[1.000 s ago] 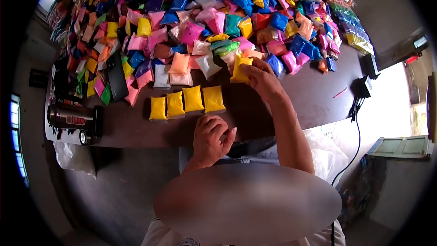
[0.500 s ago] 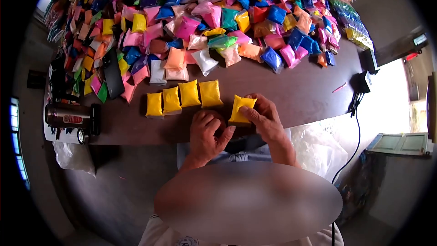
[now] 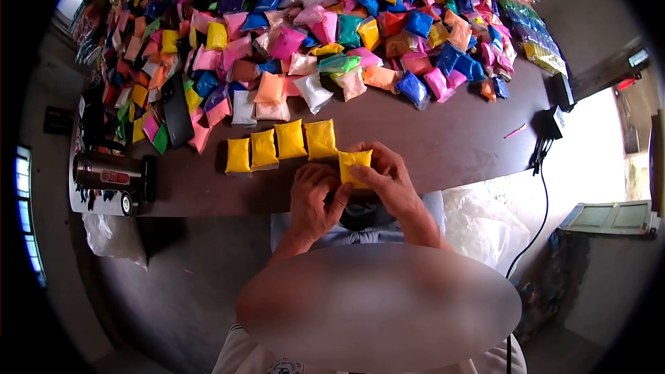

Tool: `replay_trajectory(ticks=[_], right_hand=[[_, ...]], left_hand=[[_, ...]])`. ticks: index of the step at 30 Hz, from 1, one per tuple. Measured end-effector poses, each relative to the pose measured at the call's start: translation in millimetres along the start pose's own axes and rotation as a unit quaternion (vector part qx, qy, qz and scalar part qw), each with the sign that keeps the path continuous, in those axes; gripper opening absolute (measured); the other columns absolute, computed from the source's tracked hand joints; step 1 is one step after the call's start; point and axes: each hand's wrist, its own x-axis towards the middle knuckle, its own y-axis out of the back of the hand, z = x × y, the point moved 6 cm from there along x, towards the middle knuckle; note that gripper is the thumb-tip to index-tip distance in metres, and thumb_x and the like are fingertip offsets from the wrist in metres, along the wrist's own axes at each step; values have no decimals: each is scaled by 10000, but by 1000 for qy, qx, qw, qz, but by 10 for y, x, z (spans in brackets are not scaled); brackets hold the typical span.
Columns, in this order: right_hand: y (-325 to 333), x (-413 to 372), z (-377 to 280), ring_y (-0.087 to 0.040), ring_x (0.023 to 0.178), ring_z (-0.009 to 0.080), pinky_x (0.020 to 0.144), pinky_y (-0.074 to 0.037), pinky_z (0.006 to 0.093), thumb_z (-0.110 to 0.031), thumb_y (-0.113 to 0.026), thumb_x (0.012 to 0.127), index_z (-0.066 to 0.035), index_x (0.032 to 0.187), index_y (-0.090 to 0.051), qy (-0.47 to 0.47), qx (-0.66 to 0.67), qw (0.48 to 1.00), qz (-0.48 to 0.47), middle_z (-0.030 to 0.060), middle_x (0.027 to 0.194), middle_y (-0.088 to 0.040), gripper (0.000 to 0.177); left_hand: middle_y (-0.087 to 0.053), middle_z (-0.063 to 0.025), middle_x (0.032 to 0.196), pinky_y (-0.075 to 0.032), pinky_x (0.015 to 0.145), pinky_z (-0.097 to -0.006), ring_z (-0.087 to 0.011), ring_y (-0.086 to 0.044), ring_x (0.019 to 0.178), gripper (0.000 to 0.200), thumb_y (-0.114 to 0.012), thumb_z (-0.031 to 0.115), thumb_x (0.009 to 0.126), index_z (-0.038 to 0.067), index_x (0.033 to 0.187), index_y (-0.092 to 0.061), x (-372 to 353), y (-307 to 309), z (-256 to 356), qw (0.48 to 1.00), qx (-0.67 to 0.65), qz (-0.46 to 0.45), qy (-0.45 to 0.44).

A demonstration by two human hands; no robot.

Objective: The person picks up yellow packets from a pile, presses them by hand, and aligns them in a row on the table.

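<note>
A yellow packet (image 3: 354,163) is held between both hands at the near edge of the brown table (image 3: 443,138). My right hand (image 3: 389,181) grips its right side with the fingers over the top. My left hand (image 3: 315,197) pinches its lower left corner. Just left of it lies a row of several yellow packets (image 3: 280,145) side by side on the table. Beyond the row spreads a big heap of coloured packets (image 3: 332,34) in pink, blue, orange, white, green and yellow.
A black and silver flask (image 3: 111,174) lies on its side at the table's left end. A black phone (image 3: 176,112) rests among the packets. A black charger and cable (image 3: 551,131) sit at the right. A clear plastic bag (image 3: 478,221) hangs below the table's edge.
My right hand pulled a yellow packet out of the heap and brought it back to the near edge. My left hand rose to meet it and now pinches it.
</note>
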Motion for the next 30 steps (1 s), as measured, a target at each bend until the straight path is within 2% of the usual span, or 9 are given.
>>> replay_trajectory(ticks=[9,12,14,17,20,24,26,28,30], right_hand=[[24,4,62,-542,797,59,700,-458,200,-212,-634,884,19,996,-602,13,-32,999,-15,9,877,-609,259],[19,44,7,-542,802,63,711,-457,207,-238,-624,890,20,1013,-596,-5,9,997,-79,15,888,-605,287],[45,38,24,-547,815,75,729,-460,227,-240,-610,899,18,1055,-576,-42,-72,991,-102,26,919,-605,303],[-7,50,13,-559,835,96,749,-470,248,-209,-603,902,14,1096,-552,10,-106,986,-128,35,952,-605,299],[-2,34,-9,-570,851,114,760,-478,261,-191,-602,900,8,1121,-539,77,-66,989,-105,38,978,-609,304],[29,-14,-12,-577,840,113,747,-480,250,-181,-597,902,2,1111,-552,91,-54,991,-88,36,977,-614,281],[70,-22,6,-580,820,102,727,-479,233,-188,-587,909,-3,1101,-568,54,-29,994,-92,36,974,-623,267],[79,-45,-35,-580,808,95,719,-478,226,-188,-582,912,-5,1097,-574,52,-26,994,-89,35,968,-627,260],[90,-55,-50,-581,797,88,710,-476,218,-187,-577,915,-8,1093,-580,50,-24,995,-88,35,963,-632,253]], left_hand=[[-609,-113,813,-437,790,-393,-302,-574,804,258,-575,250,880,14,778,-595,-7,20,42,1000,9,0,9],[-613,-128,825,-438,795,-394,-317,-574,817,250,-556,231,893,1,801,-594,-15,35,2,1000,-4,3,30],[-614,-137,829,-439,795,-393,-324,-574,822,250,-545,224,900,-5,812,-592,-24,36,-9,999,-10,1,42],[-606,-145,811,-443,784,-393,-326,-572,818,276,-530,233,910,-11,794,-589,-28,42,7,998,-19,14,51],[-599,-144,791,-450,759,-389,-318,-567,800,308,-521,253,918,-4,761,-587,-52,11,-35,996,-30,-5,78],[-591,-132,758,-451,725,-369,-293,-562,773,380,-501,316,929,-2,735,-577,-98,-2,-81,989,-69,-6,132],[-589,-126,748,-450,714,-358,-278,-562,761,405,-489,341,934,-3,736,-573,-99,5,-86,986,-78,-7,147],[-590,-108,740,-441,701,-324,-229,-563,733,447,-455,377,946,-6,748,-575,-115,-10,-123,968,-142,-10,207],[-593,-100,743,-438,699,-309,-207,-562,729,467,-445,398,947,-7,758,-578,-114,-10,-124,966,-155,-6,208]])
